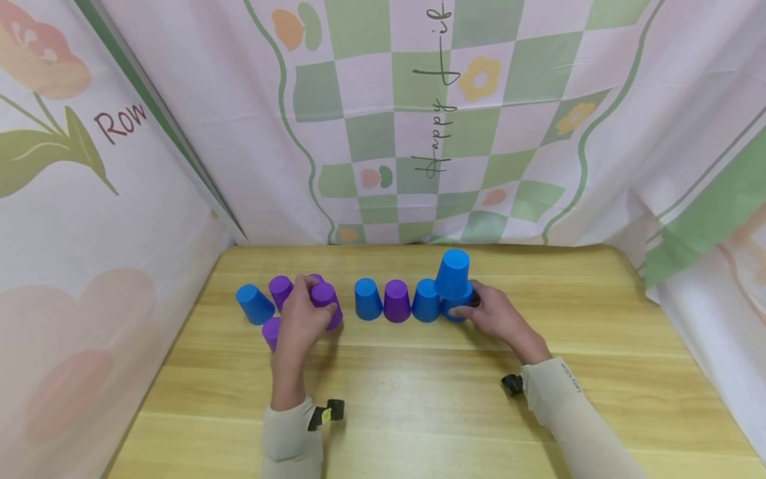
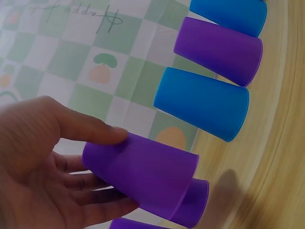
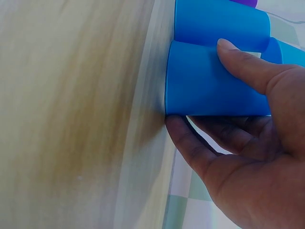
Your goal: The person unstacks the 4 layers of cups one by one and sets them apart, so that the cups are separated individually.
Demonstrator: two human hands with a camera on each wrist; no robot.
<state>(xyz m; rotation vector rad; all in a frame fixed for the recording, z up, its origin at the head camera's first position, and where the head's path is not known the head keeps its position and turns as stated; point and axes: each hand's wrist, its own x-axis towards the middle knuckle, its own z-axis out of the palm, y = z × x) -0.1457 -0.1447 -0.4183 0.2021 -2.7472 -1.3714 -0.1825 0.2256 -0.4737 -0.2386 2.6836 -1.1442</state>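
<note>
Purple cup [image 2: 147, 169] pinched in left hand [image 1: 299, 316], left of the row [image 1: 396, 303]; blue cup [image 3: 214, 81] gripped in right hand [image 1: 495, 311] at the row's right end, beneath another blue cup [image 1: 453, 273]. Likely handles light, stiff, slippery; grasp mid-wall.

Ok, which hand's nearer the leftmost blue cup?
Left. The left hand is right of the leftmost blue cup, gripping a purple cup; the right hand is much farther right.
</note>
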